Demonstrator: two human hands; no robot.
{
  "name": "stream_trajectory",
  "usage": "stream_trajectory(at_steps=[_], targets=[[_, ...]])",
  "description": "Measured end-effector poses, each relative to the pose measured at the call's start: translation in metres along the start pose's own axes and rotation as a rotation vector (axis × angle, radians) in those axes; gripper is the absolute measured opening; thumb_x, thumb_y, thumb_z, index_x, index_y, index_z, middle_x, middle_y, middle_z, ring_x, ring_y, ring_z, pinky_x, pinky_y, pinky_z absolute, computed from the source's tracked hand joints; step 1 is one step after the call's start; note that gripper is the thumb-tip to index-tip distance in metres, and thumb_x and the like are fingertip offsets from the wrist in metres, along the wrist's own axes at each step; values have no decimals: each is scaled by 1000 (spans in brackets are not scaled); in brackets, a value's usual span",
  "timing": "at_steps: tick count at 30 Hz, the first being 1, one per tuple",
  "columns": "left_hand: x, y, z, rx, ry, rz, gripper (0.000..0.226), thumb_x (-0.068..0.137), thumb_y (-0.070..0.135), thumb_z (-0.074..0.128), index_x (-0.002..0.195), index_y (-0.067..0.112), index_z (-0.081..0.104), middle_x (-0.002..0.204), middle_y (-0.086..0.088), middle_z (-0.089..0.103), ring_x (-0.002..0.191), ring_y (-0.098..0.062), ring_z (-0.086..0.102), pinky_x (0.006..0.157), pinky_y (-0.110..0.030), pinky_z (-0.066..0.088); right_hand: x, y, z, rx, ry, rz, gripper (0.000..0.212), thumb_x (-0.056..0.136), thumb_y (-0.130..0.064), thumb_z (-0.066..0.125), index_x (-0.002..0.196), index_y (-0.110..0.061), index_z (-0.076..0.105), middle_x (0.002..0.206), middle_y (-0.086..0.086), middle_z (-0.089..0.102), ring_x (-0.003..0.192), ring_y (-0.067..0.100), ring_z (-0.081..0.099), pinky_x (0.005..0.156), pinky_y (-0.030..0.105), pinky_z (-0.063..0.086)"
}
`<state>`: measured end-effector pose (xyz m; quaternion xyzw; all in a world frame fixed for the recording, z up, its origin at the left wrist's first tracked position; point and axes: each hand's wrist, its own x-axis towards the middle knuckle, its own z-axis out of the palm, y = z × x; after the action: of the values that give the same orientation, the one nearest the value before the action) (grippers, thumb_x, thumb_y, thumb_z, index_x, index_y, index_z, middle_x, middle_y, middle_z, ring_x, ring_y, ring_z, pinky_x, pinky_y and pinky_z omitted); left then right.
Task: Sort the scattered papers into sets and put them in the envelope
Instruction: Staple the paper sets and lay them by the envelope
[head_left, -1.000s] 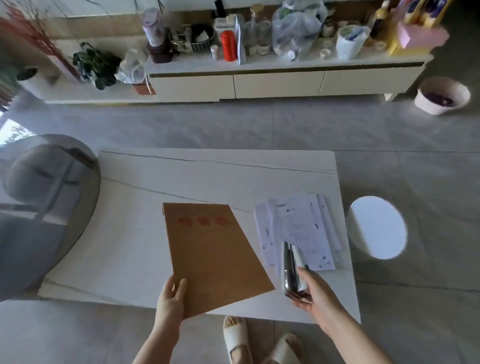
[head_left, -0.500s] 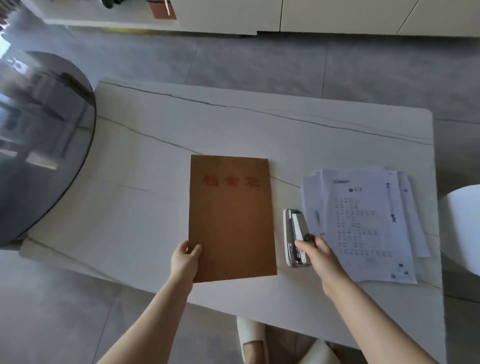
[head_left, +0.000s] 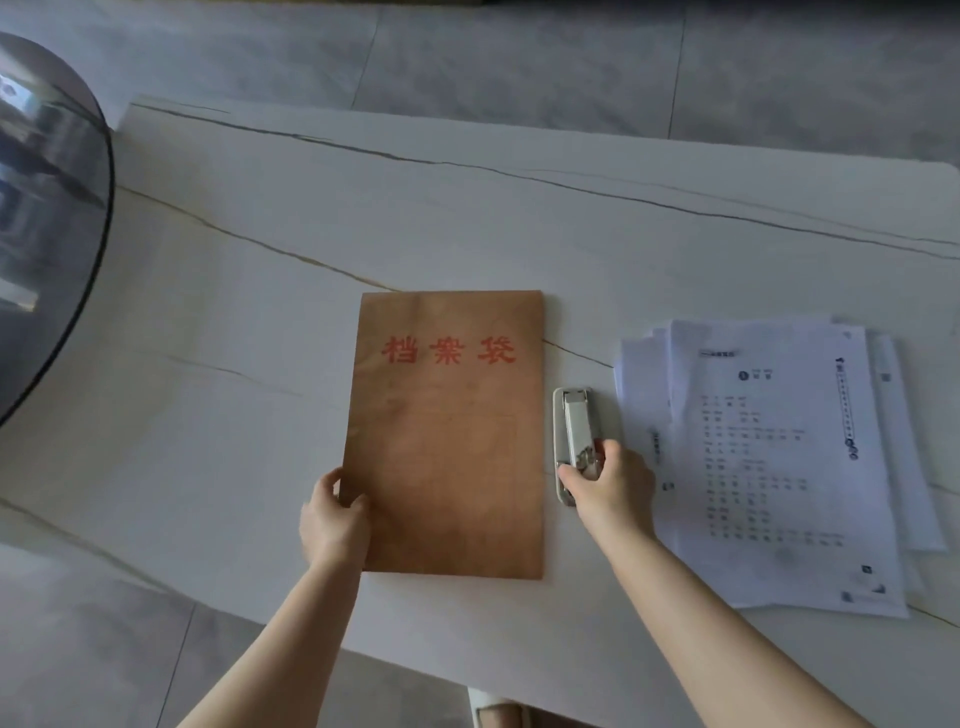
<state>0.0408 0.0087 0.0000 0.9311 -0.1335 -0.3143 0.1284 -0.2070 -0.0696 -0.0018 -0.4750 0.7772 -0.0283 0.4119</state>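
So this looks like the setup stage, nothing sorted yet. One brown envelope (head_left: 447, 436) lies flat on the table (head_left: 234, 322), red characters on top, and I'll use it as the anchor for everything else. The left hand (head_left: 335, 517) pinches the envelope's lower left edge, thumb on top and fingers tucked under. Just right of the envelope sits one stapler (head_left: 574, 441), and the right hand (head_left: 610, 486) has its fingers curled round the stapler's near end, which rests on the table. Further right, past the stapler, is one loose pile of papers (head_left: 774, 467), fanned and overlapping. I can make out maybe four or five sheet edges, but can't count them properly. None are in the envelope, and I can't tell if its flap is open since that side isn't showing. My guess at the next move: let go of both things, pull the pile closer and split it into sets, probably stapling each one. Far left of the envelope there's one dark glass round top (head_left: 47, 234) overlapping the table edge.
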Motion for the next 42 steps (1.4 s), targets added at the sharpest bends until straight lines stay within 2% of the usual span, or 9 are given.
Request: stream_trajectory(at_steps=[3, 7, 15, 21, 27, 30, 33, 36, 42], targets=[[-11, 16, 3, 79, 94, -35, 51, 85, 15, 59, 135, 24, 49, 133, -14, 45, 124, -33, 40, 102, -45, 38, 0, 0, -9, 84, -43, -35, 63, 78, -34, 71, 130, -10, 48, 123, 11, 54, 117, 30, 47, 97, 36, 40], [-53, 52, 19, -35, 106, 164, 43, 89, 13, 56, 131, 20, 53, 129, -10, 47, 118, -25, 44, 101, -37, 39, -1, 5, -49, 249, -95, -87, 45, 88, -31, 62, 127, -9, 52, 127, 5, 57, 118, 20, 52, 92, 23, 36], [-181, 132, 106, -188, -480, 463, 27, 95, 11, 46, 114, 15, 66, 100, 2, 68, 93, -19, 64, 87, -36, 53, 34, 90, -150, 202, 100, 47, 35, 91, -10, 55, 126, -5, 53, 130, 11, 57, 119, 25, 53, 97, 30, 38], [-209, 156, 176, -88, -525, 280, 43, 97, 13, 38, 140, 14, 44, 137, -5, 51, 123, -22, 50, 106, -34, 40, 67, 138, -181, 111, 211, 124, 46, 88, -8, 56, 133, -6, 47, 137, 16, 47, 125, 33, 45, 102, 37, 35], [-212, 165, 196, -132, -396, 178, 46, 92, 12, 46, 138, 11, 46, 114, -4, 56, 109, -26, 55, 93, -30, 44, 85, 156, -185, 140, 198, 152, 58, 84, -16, 61, 138, -8, 41, 135, 15, 50, 123, 32, 47, 103, 41, 39], [-211, 170, 195, -149, -449, 123, 33, 86, 21, 56, 118, 12, 58, 97, -1, 62, 96, -25, 61, 85, -29, 48, 90, 158, -192, 158, 163, 179, 56, 82, -19, 63, 134, -8, 44, 127, 15, 55, 115, 32, 52, 95, 39, 42], [-209, 171, 199, -164, -519, 76, 33, 79, 35, 65, 102, 12, 61, 96, -4, 69, 89, -26, 67, 87, -43, 55, 92, 160, -198, 139, 118, 190, 47, 81, -21, 64, 125, -11, 49, 113, 11, 60, 104, 32, 56, 85, 38, 44], [-214, 174, 201, -166, -562, 70, 3, 88, 18, 57, 85, 18, 58, 97, -11, 68, 90, -30, 66, 86, -48, 55, 91, 162, -196, 137, 71, 170, 50, 82, -24, 66, 126, -16, 47, 105, 3, 60, 100, 29, 57, 80, 35, 43], [-221, 170, 188, -237, -550, 149, 17, 91, 6, 49, 80, 16, 58, 89, -15, 64, 79, -27, 59, 83, -50, 53, 67, 161, -193, 327, -27, -4, 9, 92, -9, 53, 99, -14, 54, 92, 7, 62, 82, 29, 58, 63, 28, 41]])
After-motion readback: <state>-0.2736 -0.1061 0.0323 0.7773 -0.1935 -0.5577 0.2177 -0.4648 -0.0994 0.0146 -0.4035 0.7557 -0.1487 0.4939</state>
